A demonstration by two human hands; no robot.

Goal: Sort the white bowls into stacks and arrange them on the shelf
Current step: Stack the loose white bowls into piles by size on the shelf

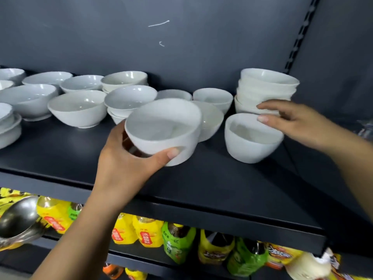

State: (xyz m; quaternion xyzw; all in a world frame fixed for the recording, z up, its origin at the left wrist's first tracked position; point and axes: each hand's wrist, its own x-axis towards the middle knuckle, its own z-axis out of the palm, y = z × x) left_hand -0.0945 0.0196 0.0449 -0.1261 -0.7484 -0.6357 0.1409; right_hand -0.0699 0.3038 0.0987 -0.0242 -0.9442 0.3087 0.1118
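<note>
Sorting stands partly done: one stack (266,91) far right, loose bowls (77,108) left; left hand (125,158) grasps a bowl (163,128), right hand (296,120) released.

Single view, head cam, wide-angle: faces fwd & down onto dark shelf (212,178) from its front edge, near; bottles (148,232) on tier below fill frame bottom.
</note>
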